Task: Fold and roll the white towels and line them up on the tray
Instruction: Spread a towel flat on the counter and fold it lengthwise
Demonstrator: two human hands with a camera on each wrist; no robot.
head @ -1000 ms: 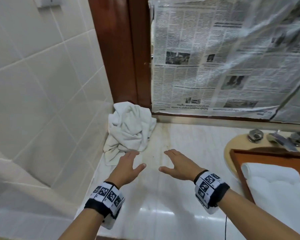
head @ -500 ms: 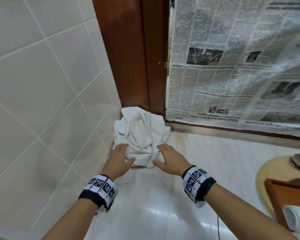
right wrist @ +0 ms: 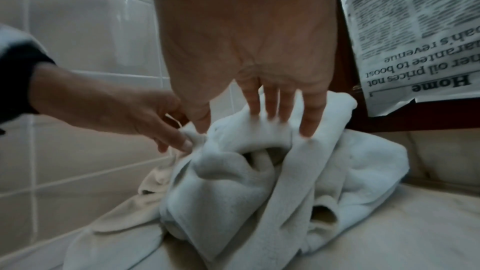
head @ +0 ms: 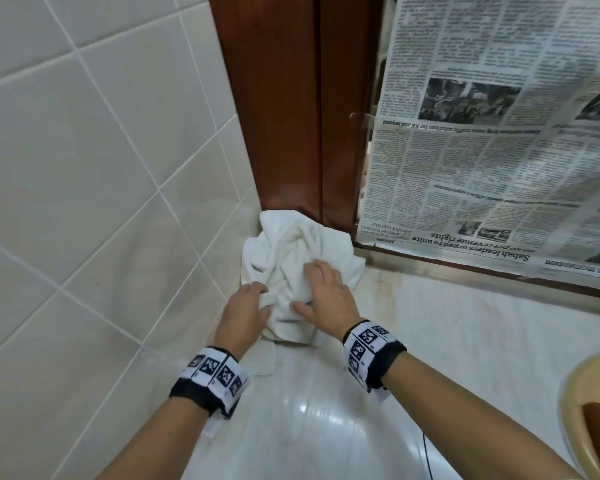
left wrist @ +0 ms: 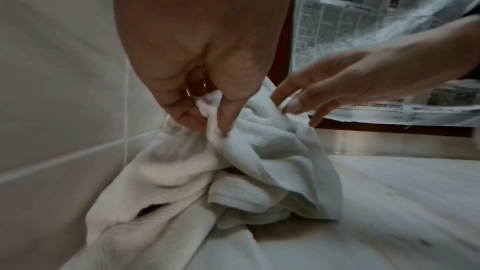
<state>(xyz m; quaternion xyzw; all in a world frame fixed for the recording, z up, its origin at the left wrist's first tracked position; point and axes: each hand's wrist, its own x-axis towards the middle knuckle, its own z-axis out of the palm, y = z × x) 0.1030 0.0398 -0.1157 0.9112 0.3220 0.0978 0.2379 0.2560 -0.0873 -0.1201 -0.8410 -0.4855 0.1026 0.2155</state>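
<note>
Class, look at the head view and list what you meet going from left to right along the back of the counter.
Tiled wall → crumpled white towel in the corner → wooden frame behind it → newspaper → sink rim at the far right edge.

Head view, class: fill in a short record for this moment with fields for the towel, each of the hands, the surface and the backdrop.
towel: white towel pile, crumpled in the corner
left hand: pinches a towel fold
right hand: fingers spread, pressing into the pile
surface: pale glossy countertop
backdrop: tiled wall, wooden frame, newspaper hung upside down
</note>
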